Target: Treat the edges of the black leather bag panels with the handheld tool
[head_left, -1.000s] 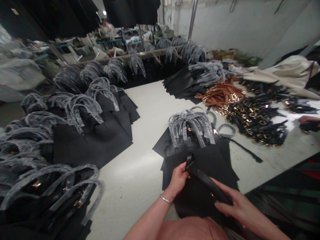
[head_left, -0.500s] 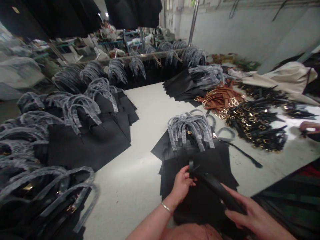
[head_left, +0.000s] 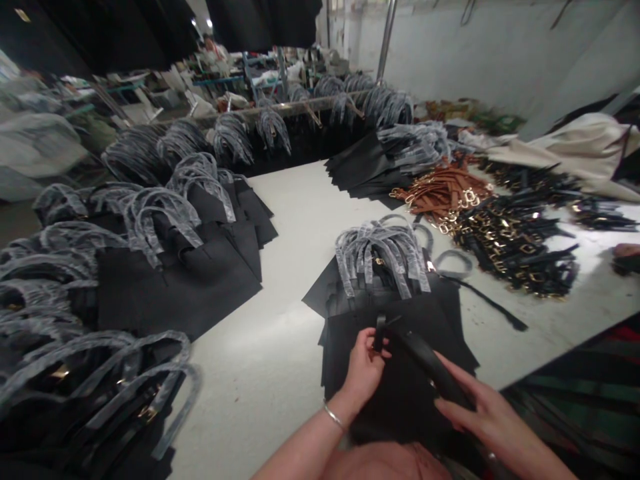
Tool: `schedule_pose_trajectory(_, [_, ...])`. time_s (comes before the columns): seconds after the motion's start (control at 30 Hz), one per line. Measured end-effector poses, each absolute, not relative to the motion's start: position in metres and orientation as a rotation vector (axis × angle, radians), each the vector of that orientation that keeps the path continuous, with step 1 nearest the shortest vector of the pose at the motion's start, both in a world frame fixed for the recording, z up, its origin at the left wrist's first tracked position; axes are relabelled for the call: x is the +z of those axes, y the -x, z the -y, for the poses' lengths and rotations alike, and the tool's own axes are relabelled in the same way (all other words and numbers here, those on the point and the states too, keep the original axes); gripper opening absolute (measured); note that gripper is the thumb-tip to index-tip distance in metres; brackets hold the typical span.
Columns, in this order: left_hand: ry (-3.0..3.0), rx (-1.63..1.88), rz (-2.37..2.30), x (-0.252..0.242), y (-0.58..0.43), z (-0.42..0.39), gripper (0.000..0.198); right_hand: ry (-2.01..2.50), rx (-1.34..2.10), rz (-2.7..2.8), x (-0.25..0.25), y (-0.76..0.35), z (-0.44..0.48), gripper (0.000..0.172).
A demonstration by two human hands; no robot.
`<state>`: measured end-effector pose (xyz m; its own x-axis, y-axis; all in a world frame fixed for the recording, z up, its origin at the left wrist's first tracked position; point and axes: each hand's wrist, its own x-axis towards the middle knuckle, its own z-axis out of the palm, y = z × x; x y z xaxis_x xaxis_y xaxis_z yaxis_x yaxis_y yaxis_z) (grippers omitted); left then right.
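Table (head_left: 250, 380) is holding piles of black bags (head_left: 175, 293). A thick black strap (head_left: 425, 360) is slanting over the near pile (head_left: 415, 323). The right hand (head_left: 487, 403) is gripping its near part. The left hand (head_left: 364, 370) is pinching a small loop (head_left: 380, 330) by the strap's far end. A bracelet (head_left: 333, 418) is circling that wrist (head_left: 347, 401).

The strap (head_left: 427, 360) between the hands (head_left: 366, 367) is black, as are the panels (head_left: 440, 317) beneath; the counter (head_left: 260, 360) is off-white. Beyond the hands, handles (head_left: 385, 241) look cloudy grey; farther right, rust-brown strips (head_left: 440, 189) carry gold buckles (head_left: 469, 198).
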<state>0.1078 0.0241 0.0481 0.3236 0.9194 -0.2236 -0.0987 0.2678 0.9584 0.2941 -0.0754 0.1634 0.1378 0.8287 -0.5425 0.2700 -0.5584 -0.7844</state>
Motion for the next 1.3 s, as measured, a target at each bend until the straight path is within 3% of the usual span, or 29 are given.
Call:
schedule_pose_trajectory(0.2, [-1.676, 0.966, -1.254, 0.050, -0.074, -0.035, 0.028, 2.006, 1.375, 1.127, 0.150, -0.308, 0.083, 0.086])
schedule_pose_trajectory(0.43, [-1.884, 0.796, -1.137, 0.046, -0.047, -0.044, 0.038, 1.924, 1.286, 1.298, 0.132, -0.306, 0.090, 0.074])
schedule_pose_trajectory(0.57, [-1.381, 0.730, -1.195, 0.047, -0.047, -0.055, 0.021, 1.909, 1.306, 1.303, 0.130, -0.304, 0.090, 0.073])
schedule_pose_trajectory(0.8, [-0.654, 0.594, -0.952, 0.041, -0.080, -0.044, 0.052, 1.782, 1.468, 1.228, 0.139, -0.302, 0.091, 0.072])
schedule_pose_trajectory(1.1, [-0.433, 0.633, -0.873, 0.042, -0.108, -0.025, 0.050, 1.852, 1.625, 1.039, 0.168, -0.290, 0.076, 0.085])
schedule_pose_trajectory(1.3, [-0.322, 0.625, -0.887, 0.042, -0.113, -0.024, 0.043, 1.788, 1.728, 1.051, 0.161, -0.293, 0.081, 0.080])
